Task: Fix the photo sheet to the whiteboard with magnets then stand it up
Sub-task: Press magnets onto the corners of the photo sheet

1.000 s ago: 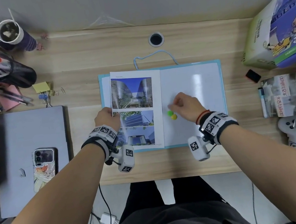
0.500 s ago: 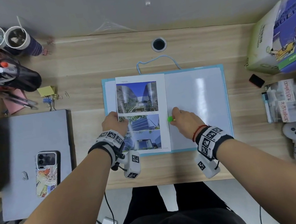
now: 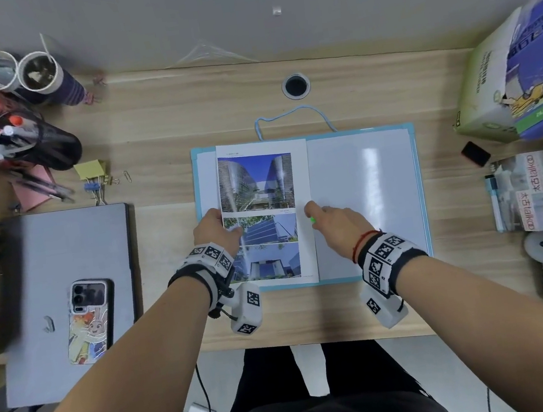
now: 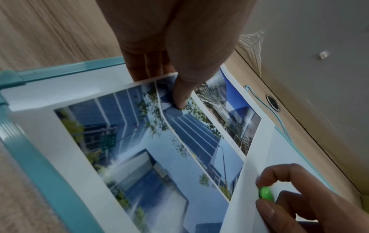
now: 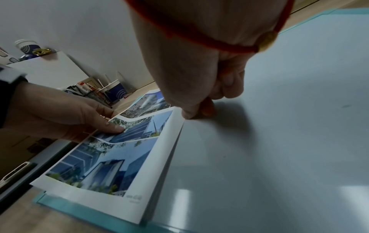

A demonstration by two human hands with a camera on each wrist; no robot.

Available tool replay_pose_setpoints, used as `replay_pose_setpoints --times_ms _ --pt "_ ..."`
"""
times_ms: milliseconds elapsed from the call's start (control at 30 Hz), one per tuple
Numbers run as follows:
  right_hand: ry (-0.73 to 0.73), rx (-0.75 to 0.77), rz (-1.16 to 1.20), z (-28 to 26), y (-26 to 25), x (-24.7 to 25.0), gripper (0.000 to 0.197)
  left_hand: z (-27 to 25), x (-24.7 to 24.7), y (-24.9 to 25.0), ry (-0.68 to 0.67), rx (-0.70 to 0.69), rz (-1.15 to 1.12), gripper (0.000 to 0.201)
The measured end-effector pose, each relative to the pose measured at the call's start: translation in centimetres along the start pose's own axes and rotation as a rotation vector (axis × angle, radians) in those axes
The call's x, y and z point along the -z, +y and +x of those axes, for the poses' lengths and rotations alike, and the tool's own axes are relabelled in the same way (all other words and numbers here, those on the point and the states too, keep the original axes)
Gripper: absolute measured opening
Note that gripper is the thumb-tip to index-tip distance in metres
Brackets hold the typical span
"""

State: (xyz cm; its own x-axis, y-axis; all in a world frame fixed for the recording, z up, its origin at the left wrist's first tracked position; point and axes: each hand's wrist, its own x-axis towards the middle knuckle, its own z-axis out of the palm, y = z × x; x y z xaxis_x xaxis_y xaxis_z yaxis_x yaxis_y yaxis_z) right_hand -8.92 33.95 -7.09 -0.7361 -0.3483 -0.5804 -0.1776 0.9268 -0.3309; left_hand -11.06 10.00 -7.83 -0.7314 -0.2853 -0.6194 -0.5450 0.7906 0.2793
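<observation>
- Over the wooden bench (image 3: 158, 141), head view: the whiteboard (image 3: 365, 193) lies flat with its teal frame, and the photo sheet (image 3: 260, 186) sits on its left half. The left hand (image 3: 213, 230) pins the sheet's left edge, likely so it can't slide. The right hand (image 3: 333, 223) brings a green magnet (image 3: 312, 220) to the sheet's right edge. Around them: a closed laptop (image 3: 64, 267) with a phone (image 3: 88, 320) on it, a pen holder (image 3: 31, 151), cups by the grey wall, a carton (image 3: 514, 70) on the right.
- Left wrist view: the thumb presses down on the print while the other fingers reach under its edge, so this grip is clamped on the sheet, which bows up a little. Across the page, the right hand's fingertips (image 4: 267, 208) pinch the magnet just at the margin.
- Right wrist view: fingers curled tight together over the paper's edge, the magnet hidden behind them here. The glossy board surface mirrors the ceiling light. Nothing is fixed yet by my reckoning, and the board isn't standing.
</observation>
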Motion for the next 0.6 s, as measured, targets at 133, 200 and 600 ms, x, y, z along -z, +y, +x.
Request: replay_pose_setpoints --times_ms 133,200,600 --pt "-0.002 -0.098 -0.008 0.3 0.5 -0.1 0.024 -0.3 0.0 0.4 -0.042 -0.033 0.019 0.037" --pt "-0.001 -0.129 -0.017 0.0 1.0 0.1 0.020 -0.5 -0.1 0.7 -0.072 -0.050 0.022 0.035" --pt "0.190 -0.276 0.345 -0.3 5.1 4.1 0.025 -1.4 -1.8 3.3 -0.126 -0.045 -0.080 0.059"
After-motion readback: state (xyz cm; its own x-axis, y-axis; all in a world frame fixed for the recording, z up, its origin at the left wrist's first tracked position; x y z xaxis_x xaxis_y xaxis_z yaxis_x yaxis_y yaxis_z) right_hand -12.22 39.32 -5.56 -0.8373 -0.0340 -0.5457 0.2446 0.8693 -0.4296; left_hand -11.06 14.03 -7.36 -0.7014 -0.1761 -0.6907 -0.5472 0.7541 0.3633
